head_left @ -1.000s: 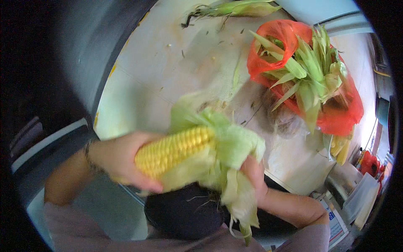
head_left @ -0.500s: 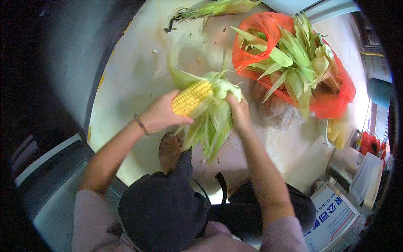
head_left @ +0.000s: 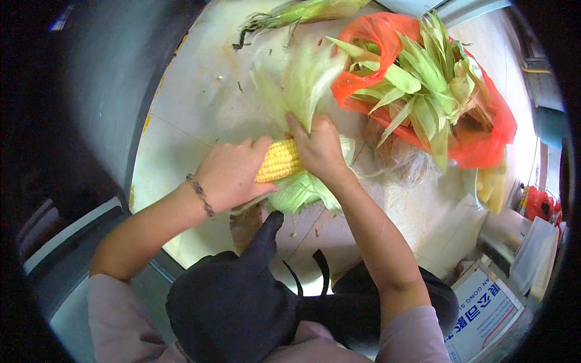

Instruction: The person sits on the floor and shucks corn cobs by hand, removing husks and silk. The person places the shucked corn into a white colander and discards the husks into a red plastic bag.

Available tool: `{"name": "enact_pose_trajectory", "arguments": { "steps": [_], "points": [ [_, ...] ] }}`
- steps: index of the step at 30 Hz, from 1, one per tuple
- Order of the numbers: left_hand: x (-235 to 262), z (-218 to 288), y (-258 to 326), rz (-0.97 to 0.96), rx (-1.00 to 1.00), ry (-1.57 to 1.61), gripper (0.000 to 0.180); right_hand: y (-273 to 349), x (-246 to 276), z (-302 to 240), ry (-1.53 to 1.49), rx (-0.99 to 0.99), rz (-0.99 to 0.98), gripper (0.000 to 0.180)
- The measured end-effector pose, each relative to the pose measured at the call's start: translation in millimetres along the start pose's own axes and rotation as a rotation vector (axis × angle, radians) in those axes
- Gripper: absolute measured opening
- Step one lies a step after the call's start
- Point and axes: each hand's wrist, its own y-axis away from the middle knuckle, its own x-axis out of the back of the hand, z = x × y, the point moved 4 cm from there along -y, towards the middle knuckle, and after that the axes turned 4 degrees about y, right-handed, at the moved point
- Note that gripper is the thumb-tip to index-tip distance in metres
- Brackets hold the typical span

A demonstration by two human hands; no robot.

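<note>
An ear of corn (head_left: 280, 161) with bare yellow kernels is held between my two hands above the floor. My left hand (head_left: 233, 169) wraps round its left end, the fingers over the top. At the ear's right end my right hand (head_left: 319, 147) grips the pale green corn husk (head_left: 298, 78), which fans upward and away from the cob. More husk (head_left: 302, 192) hangs below the ear, on the side nearer me. The right fingers cover part of the cob's base.
A red plastic bag (head_left: 493, 130) stuffed with green husks (head_left: 433, 85) lies at the far right. An unhusked ear (head_left: 302, 13) is at the far edge. Yellow cobs (head_left: 491, 187) sit right, beyond a metal pot (head_left: 505, 227). A white printed box (head_left: 484, 305) stands near right.
My right hand has moved left and closed on a bundle of husk, now raised upward. The ear has turned more level, and my left hand has shifted slightly right along with it.
</note>
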Motion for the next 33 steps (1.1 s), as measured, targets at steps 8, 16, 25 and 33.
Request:
{"name": "enact_pose_trajectory", "arguments": {
  "steps": [8,16,25,33],
  "points": [
    [-54.7,-15.7,4.0,-0.541,0.360,1.350,0.044,6.0,19.1,1.5,-0.944,-0.338,0.573,0.028],
    [-63.5,-60.2,15.9,-0.110,-0.076,0.263,0.034,35.5,-9.7,46.1,-1.557,-1.027,0.391,0.037],
    [-34.2,-54.3,13.4,-0.214,0.060,0.191,0.038,16.4,61.0,-3.1,0.669,0.015,0.470,0.065],
    [17.3,-20.6,18.0,-0.224,0.080,-0.172,0.033,24.7,-12.2,-24.9,-0.179,-0.068,-0.462,0.052]
  ]
}}
